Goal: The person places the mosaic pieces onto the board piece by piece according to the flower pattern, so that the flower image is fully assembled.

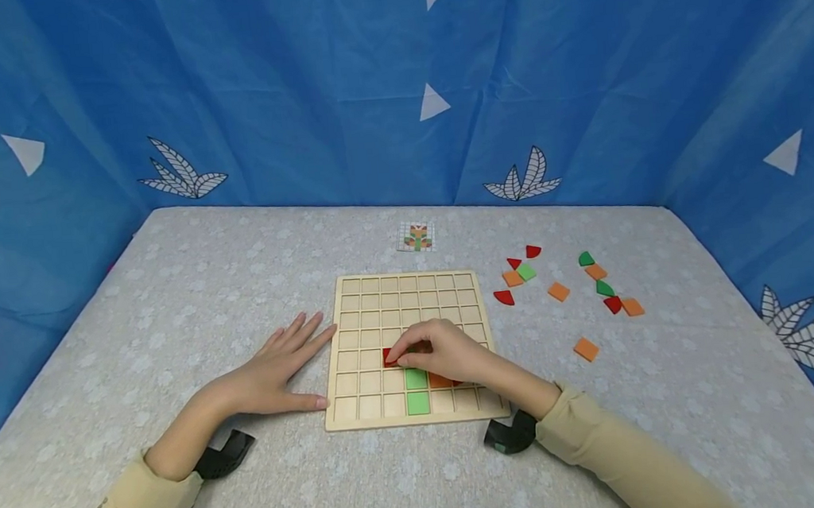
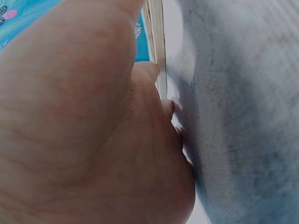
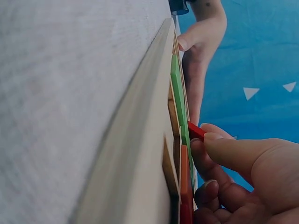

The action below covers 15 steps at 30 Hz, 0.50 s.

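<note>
A square wooden grid board lies on the table. My right hand is over its middle and pinches a red tile between thumb and fingertips, slightly tilted at a cell left of the green column. Two light green tiles fill cells near the front edge. Beside them sits an orange tile, with red partly hidden under the right hand. Fingers spread, my left hand rests on the table, its thumb and fingertips touching the board's left edge.
Loose tiles lie right of the board: orange squares, red quarter-round pieces, green quarter-round pieces and a light green square. A small pattern card lies behind the board. Blue curtains surround the table's far sides.
</note>
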Each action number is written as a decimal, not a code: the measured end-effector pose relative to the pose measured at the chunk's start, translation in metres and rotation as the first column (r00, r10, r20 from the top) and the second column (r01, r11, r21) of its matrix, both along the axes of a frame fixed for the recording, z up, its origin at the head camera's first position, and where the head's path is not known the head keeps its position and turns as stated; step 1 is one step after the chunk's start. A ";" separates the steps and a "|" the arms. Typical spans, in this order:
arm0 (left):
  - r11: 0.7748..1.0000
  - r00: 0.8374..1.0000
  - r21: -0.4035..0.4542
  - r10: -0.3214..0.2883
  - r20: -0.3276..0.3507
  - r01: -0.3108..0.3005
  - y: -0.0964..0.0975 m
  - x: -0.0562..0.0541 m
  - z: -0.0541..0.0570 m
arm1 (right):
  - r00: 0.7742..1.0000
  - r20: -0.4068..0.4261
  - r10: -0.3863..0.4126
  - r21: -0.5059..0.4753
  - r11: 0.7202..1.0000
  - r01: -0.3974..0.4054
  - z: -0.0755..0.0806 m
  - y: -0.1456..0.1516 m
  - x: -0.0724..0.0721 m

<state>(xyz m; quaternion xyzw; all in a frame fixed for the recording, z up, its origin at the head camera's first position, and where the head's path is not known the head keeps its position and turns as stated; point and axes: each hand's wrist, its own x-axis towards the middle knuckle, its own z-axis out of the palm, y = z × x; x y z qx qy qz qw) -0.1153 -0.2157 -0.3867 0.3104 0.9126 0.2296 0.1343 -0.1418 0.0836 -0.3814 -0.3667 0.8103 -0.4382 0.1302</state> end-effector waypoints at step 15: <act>1.000 1.000 0.000 -0.004 -0.011 0.004 0.000 0.000 -0.001 | 0.997 -0.079 -0.020 0.035 0.999 0.023 0.000 -0.001 0.001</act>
